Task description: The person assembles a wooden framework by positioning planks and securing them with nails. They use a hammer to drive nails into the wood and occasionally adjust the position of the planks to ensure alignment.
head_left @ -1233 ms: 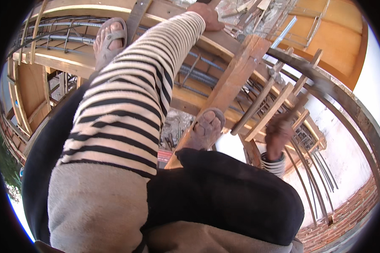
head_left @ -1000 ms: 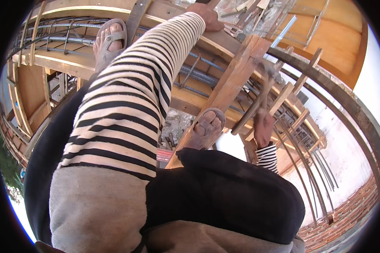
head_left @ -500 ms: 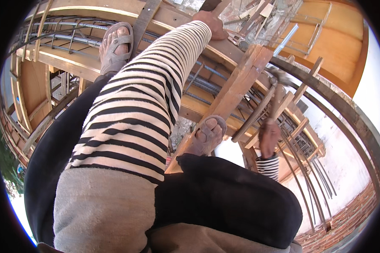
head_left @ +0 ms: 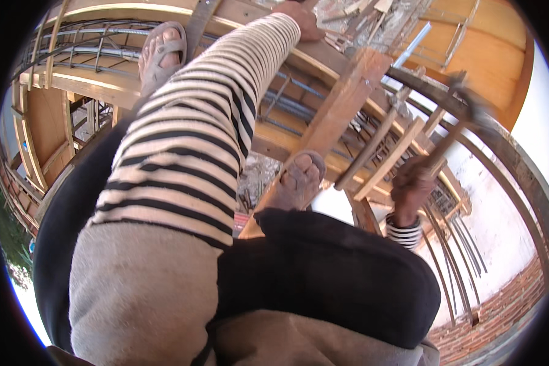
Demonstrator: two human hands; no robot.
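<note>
My right hand (head_left: 412, 186) is closed round the wooden handle of a hammer (head_left: 448, 145). The hammer's dark head is raised up and to the right, smeared by motion. My left arm, in a black-and-white striped sleeve, stretches far forward. At its end my left hand (head_left: 302, 21) is closed at the edge of the timber formwork (head_left: 241, 13); what lies inside its fingers is hidden. Between the hands a thick reddish wooden beam (head_left: 346, 104) slants across the formwork, near my right sandalled foot (head_left: 297, 180).
Steel reinforcing bars (head_left: 104, 46) run inside the formwork under my left foot (head_left: 163, 53). Wooden battens (head_left: 389, 157) stick out near the hammer hand. A long curved timber (head_left: 527, 177) crosses the right side. An orange panel (head_left: 494, 46) and a brick wall (head_left: 500, 305) lie beyond.
My right hand has swung the hammer up and to the right, away from the battens. My left hand has shifted slightly upward in the view and stays closed.
</note>
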